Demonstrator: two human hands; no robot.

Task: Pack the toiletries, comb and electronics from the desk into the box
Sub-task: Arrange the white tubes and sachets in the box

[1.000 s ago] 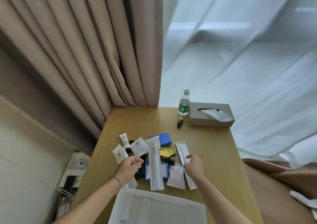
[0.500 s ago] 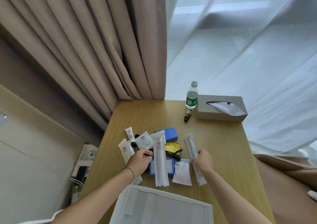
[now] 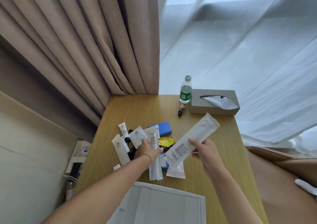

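My right hand (image 3: 204, 151) grips the long white packet (image 3: 192, 139), now lifted off the tabletop (image 3: 223, 163), frame center. My left hand (image 3: 148, 151) now pinches the white tube (image 3: 154, 157) in the pile. Box (image 3: 171, 205) sits bottom center.

Water bottle (image 3: 185, 91), upright, just beside grey tissue box (image 3: 214, 104) at far desk (image 3: 214, 155) edge; small dark vial (image 3: 181, 109) lying nearby; beige curtains (image 3: 85, 43) behind.
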